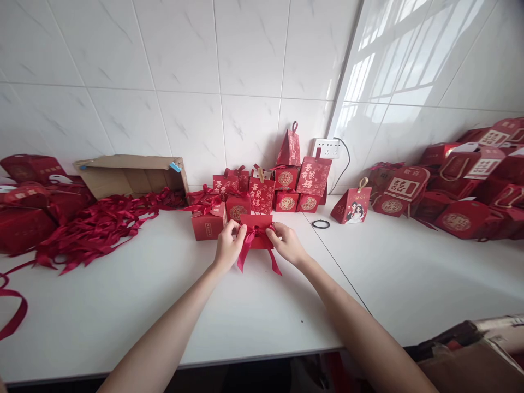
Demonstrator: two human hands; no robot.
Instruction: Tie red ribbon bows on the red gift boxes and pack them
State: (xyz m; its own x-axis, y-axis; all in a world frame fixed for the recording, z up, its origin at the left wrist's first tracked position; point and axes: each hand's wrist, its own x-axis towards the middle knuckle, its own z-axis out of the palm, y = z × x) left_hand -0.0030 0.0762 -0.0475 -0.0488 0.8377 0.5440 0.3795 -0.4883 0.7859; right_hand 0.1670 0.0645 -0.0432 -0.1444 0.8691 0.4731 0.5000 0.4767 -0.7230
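Nearer the back edge of the bench [102, 305] than its front, left hand [230, 244] and right hand [289, 243] hold a box [258, 243], each grip apparently pinching its bow [254, 233].

Ribbon [244, 254] satiny cloth; box [264, 219] paperboard (matt-looking); tiles [251, 49] glossy.

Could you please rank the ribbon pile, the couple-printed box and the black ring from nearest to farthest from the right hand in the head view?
1. Black ring, just right of the right hand.
2. Couple-printed box, farther right, beyond the black ring.
3. Ribbon pile, far over on the left.
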